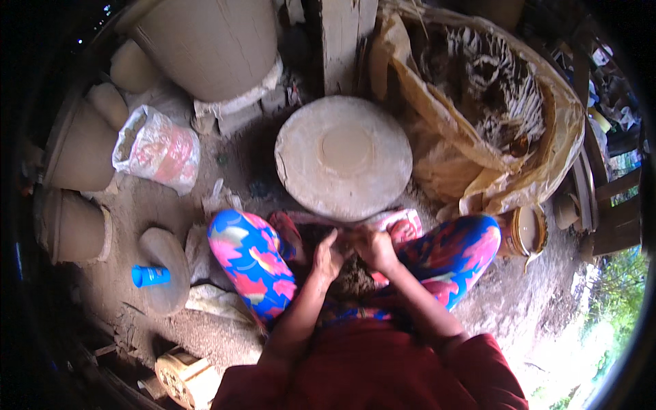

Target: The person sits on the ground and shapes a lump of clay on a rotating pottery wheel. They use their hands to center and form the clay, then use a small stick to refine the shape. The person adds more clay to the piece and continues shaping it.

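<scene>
Both of my hands are low between my bent knees, close to the near rim of a round grey disc (pixel 383 167) like a potter's wheel. My left hand (pixel 331 255) has its thumb raised away from the fingers, whose tips fade into shadow. Facing it, my right hand (pixel 376 249) is curled closed; anything inside it is hidden. A dark, crumbly brown mass (pixel 357 277) lies below and between the hands. The disc is bare on top, with a paler ring mark (pixel 347 150) at its middle.
Wet-looking clay (pixel 509 96) fills a plastic-lined heap at the far right, with a bucket of murky liquid (pixel 528 229) nearer. Large clay pots (pixel 212 48) stand at the far left, beside a white and red sack (pixel 167 154). A blue cup (pixel 152 275) lies on a disc at left.
</scene>
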Demonstrator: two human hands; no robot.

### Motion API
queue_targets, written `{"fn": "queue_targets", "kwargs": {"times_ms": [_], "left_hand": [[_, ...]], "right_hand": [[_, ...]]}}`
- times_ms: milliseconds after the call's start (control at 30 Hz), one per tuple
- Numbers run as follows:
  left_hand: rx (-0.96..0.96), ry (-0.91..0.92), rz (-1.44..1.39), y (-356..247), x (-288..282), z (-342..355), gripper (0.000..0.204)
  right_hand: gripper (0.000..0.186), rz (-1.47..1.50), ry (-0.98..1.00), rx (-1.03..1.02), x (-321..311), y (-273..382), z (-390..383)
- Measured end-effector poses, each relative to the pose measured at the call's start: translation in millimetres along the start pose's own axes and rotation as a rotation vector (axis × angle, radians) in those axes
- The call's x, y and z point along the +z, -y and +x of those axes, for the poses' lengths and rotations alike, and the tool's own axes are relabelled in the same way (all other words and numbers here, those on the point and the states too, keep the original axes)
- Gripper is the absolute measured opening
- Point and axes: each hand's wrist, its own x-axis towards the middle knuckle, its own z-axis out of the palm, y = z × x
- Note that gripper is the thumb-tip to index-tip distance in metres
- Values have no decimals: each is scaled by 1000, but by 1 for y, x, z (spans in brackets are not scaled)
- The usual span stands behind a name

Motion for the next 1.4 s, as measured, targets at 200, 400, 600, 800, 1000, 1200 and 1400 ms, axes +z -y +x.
{"fn": "queue_targets", "kwargs": {"times_ms": [200, 400, 600, 800, 1000, 1200, 1400], "left_hand": [[148, -85, 151, 3, 9, -1, 30], [478, -216, 904, 17, -9, 10, 18], [237, -500, 1398, 27, -32, 24, 52], [49, -334, 1425, 44, -47, 36, 61], [303, -439, 1352, 36, -69, 45, 29], [118, -338, 934, 20, -72, 46, 29], [-12, -211, 937, -2, -68, 44, 48]], "right_hand": [[25, 494, 3, 439, -5, -19, -3], [22, 322, 2, 453, 1, -12, -2], [32, 608, 93, 856, 35, -64, 12], [27, -136, 140, 663, 127, -156, 44], [44, -497, 800, 4, 81, -105, 48], [13, 202, 497, 132, -98, 33, 39], [21, -16, -858, 262, -305, -57, -106]]}}
